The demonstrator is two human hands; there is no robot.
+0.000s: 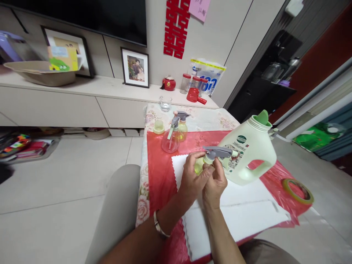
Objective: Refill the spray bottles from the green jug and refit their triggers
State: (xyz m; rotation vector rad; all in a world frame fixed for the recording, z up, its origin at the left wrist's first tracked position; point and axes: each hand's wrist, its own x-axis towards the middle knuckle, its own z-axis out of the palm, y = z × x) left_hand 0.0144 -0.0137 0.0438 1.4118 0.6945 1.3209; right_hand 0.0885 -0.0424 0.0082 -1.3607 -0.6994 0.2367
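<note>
My left hand (193,179) wraps round a small yellow-green spray bottle (200,165) over the white cloth (242,216). My right hand (215,183) pinches the neck just under its grey trigger head (217,151). Both hands are closed on this bottle. Right behind it stands a large pale green jug (249,154) with a green cap and a handle. Farther back on the table are a pink spray bottle (170,141) and another yellow one (182,130), both with grey trigger heads.
The small table carries a red cover (159,168) over a floral one. On it are a roll of tape (297,190), a pale green cap (158,126) and a glass (165,103). A low cabinet (68,99) with frames and jars runs behind. My knee (121,209) is at left.
</note>
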